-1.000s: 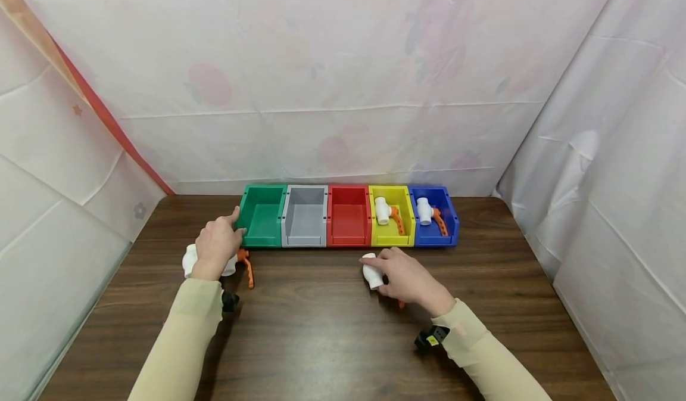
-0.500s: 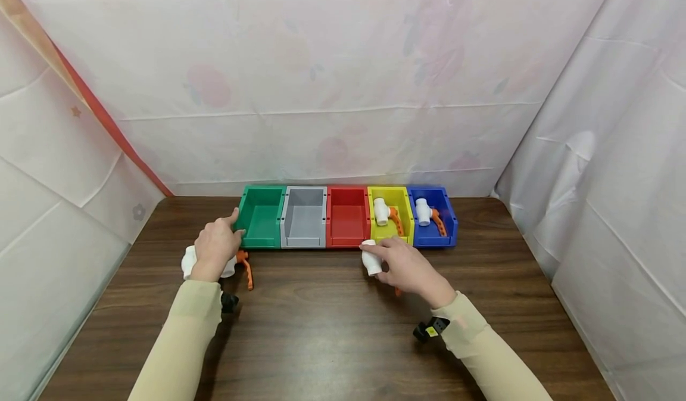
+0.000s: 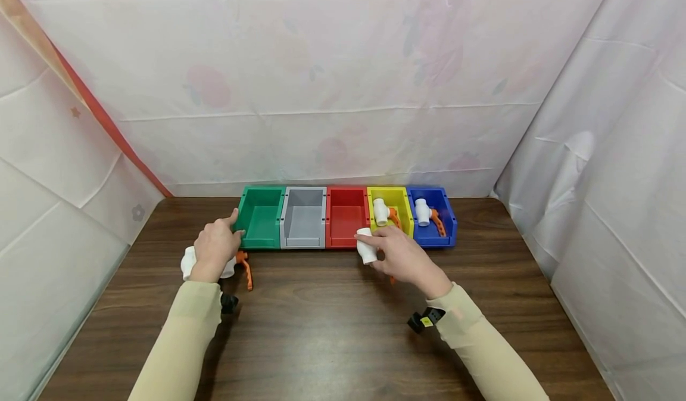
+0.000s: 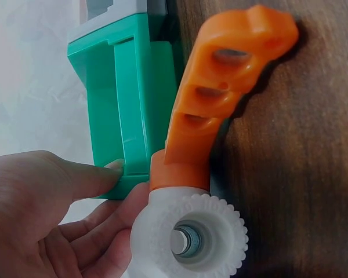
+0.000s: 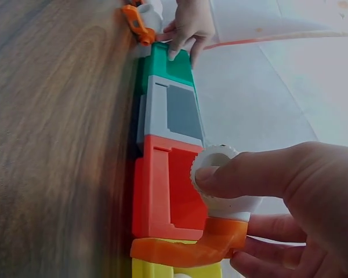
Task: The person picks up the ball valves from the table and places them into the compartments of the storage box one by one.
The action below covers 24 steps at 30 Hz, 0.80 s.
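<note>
My right hand (image 3: 404, 255) holds a white ball valve (image 3: 367, 247) with an orange lever handle (image 5: 220, 237), in front of the red bin (image 3: 348, 216) and yellow bin (image 3: 404, 193). In the right wrist view, the thumb lies over the valve's end opening. At the left, my left hand (image 3: 215, 249) grips the side wall of the green bin (image 3: 262, 213), thumb inside and fingers outside, as the left wrist view shows. Beneath that hand lie white valve bodies, partly hidden; one valve (image 4: 185, 231) has its orange lever (image 3: 245, 270) pointing toward the front.
A grey bin (image 3: 303, 216) stands between the green and red ones. One valve (image 3: 381, 211) lies in the yellow bin and another (image 3: 423, 213) in the blue bin (image 3: 447, 225). The bins form a row at the back of the wooden table (image 3: 316, 329), before a white curtain.
My right hand has lifted the valve and carried it away from me and slightly left, toward the front of the red bin. The left hand has stayed on the green bin.
</note>
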Each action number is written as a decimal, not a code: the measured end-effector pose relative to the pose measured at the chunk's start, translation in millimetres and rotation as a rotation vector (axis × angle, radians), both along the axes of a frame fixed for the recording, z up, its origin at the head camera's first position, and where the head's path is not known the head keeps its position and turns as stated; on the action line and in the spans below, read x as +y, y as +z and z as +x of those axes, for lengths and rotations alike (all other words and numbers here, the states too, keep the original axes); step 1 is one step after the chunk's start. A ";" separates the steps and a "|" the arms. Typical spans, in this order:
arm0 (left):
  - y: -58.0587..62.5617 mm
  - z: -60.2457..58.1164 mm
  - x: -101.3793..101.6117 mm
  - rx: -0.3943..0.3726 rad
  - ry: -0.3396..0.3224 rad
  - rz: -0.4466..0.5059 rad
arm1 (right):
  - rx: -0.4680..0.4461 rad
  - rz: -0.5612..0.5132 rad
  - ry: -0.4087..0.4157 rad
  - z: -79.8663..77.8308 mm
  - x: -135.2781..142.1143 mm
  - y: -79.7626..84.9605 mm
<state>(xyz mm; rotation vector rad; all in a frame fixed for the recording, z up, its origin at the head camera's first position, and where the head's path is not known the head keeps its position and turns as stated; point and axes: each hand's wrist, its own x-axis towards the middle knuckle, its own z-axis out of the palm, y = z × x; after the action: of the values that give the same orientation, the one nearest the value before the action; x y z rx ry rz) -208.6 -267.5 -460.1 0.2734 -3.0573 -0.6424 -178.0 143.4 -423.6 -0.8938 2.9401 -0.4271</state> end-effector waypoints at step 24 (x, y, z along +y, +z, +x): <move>1.3 2.3 -0.9 0.007 0.003 -0.003 | 0.011 -0.062 -0.054 -17.5 -13.1 6.5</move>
<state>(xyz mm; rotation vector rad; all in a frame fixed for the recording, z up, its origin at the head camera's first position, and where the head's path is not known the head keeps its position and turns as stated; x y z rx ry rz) -206.3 -268.4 -458.8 0.2750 -3.0499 -0.6377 -195.4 130.3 -417.1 -0.8273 2.9824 -0.5197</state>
